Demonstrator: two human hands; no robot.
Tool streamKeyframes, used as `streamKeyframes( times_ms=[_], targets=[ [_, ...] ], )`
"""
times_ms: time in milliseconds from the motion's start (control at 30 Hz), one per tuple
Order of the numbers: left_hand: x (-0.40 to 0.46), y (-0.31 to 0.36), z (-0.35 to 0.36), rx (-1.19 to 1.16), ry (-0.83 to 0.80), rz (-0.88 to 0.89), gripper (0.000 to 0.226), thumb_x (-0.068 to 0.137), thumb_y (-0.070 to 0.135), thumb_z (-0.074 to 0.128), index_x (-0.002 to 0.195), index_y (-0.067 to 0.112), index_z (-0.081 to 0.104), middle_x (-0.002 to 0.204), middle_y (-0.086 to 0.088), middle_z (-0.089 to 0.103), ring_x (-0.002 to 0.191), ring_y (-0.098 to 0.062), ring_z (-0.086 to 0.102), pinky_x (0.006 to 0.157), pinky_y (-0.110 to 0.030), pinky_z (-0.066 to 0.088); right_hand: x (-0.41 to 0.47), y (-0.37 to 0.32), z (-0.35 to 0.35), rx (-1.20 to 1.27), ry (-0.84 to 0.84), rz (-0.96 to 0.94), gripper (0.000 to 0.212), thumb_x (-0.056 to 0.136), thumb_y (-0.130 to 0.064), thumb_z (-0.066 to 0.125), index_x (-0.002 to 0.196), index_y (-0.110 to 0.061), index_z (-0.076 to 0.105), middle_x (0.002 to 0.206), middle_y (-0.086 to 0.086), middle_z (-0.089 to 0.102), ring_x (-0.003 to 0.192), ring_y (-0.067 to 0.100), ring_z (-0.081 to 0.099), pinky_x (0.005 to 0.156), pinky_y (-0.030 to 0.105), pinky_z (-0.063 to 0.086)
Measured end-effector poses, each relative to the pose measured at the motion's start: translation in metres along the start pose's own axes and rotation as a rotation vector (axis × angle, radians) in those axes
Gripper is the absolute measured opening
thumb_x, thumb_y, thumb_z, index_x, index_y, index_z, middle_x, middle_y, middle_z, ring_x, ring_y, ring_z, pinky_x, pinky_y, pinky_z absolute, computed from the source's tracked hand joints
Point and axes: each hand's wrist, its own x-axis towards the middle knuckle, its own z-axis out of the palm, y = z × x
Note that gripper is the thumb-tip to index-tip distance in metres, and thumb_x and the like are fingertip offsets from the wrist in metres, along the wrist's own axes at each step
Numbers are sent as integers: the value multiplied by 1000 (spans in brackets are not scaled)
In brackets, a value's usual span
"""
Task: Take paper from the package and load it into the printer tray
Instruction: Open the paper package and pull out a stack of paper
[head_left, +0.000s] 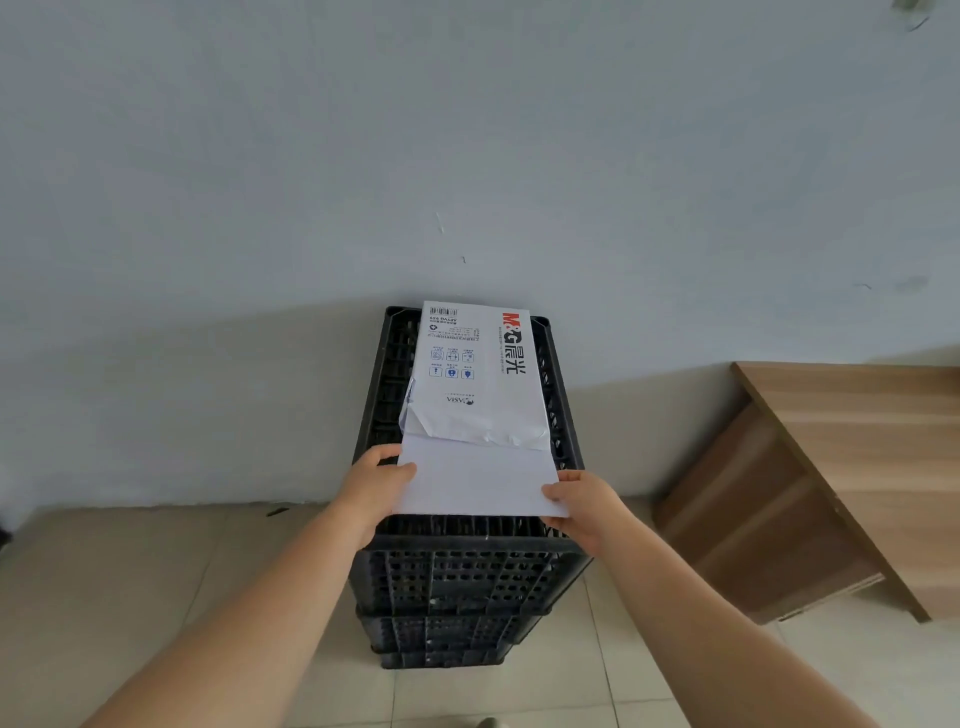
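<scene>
A white paper package (475, 364) with red and black print lies on top of a stack of black plastic crates (457, 577), its torn open end toward me. A stack of white paper (475, 480) sticks halfway out of that end. My left hand (371, 486) grips the paper's left edge, thumb on top. My right hand (584, 501) grips the near right corner, thumb on top. No printer is in view.
The crates stand against a pale wall (467, 156) on a tiled floor (130, 571). A wooden desk (852, 457) stands to the right, close to the crates.
</scene>
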Motion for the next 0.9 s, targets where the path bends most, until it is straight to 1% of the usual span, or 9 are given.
streamKeyframes(
  times_ms=[100, 267, 333, 433, 500, 567, 667, 800, 900],
  targets=[
    [6, 2, 2, 28, -25, -8, 38, 88, 8, 62, 122, 24, 57, 129, -8, 52, 106, -28, 60, 95, -43, 51, -5, -2, -1, 5, 2, -3, 34, 89, 6, 58, 120, -2, 49, 123, 20, 53, 94, 29, 59, 61, 35, 54],
    [9, 7, 5, -1, -67, -44, 34, 88, -2, 60, 117, 15, 62, 123, -13, 58, 103, -29, 62, 92, -42, 53, -5, -9, 1, -67, -52, -66, 40, 89, 4, 59, 123, -15, 49, 121, 13, 54, 91, 26, 61, 62, 34, 56],
    [6, 9, 5, 5, -62, -43, 33, 88, -2, 60, 117, 13, 63, 121, -14, 59, 106, -31, 62, 96, -44, 51, -5, -11, 3, -95, -73, -74, 35, 89, 4, 58, 120, -13, 58, 124, 14, 56, 92, 25, 63, 67, 32, 56],
    [0, 8, 1, -11, -72, -39, 32, 88, -2, 59, 117, 12, 63, 117, -14, 60, 107, -32, 62, 98, -45, 50, -10, -11, 3, -110, -53, -73, 28, 88, 4, 62, 111, -11, 67, 124, 14, 60, 104, 29, 63, 78, 32, 56],
    [-6, 6, -3, -25, -92, -27, 31, 88, -2, 60, 114, 13, 64, 119, -14, 61, 106, -30, 62, 96, -43, 51, -18, -8, 2, -98, -48, -64, 25, 86, 4, 64, 103, -13, 70, 123, 12, 60, 107, 30, 62, 73, 31, 56],
    [-15, 5, -7, -52, -111, -20, 31, 87, -2, 60, 114, 13, 63, 118, -14, 62, 103, -28, 63, 87, -38, 53, -28, -5, 2, -93, -38, -63, 21, 84, 3, 66, 94, -15, 73, 122, 11, 61, 108, 30, 62, 71, 30, 56],
    [-34, 8, -13, -89, -138, -15, 30, 88, -2, 58, 114, 12, 62, 116, -12, 62, 92, -23, 63, 73, -30, 53, -47, -3, 2, -40, -18, -85, 14, 83, -3, 72, 93, -12, 73, 117, 10, 65, 107, 28, 63, 72, 29, 57],
    [-63, 19, -22, -83, -135, 4, 31, 88, -3, 57, 116, 9, 62, 115, -12, 60, 92, -22, 61, 70, -28, 52, -79, -10, 1, -25, -34, -143, 7, 84, -5, 73, 91, -7, 72, 104, 9, 67, 89, 21, 64, 57, 23, 57],
    [-88, 29, -25, -82, -115, 20, 30, 88, -3, 57, 115, 7, 63, 109, -9, 60, 94, -23, 60, 69, -28, 53, -102, -16, -3, -34, -70, -181, 5, 84, -1, 71, 86, -6, 71, 96, 7, 67, 85, 21, 64, 60, 25, 59]
  ],
)
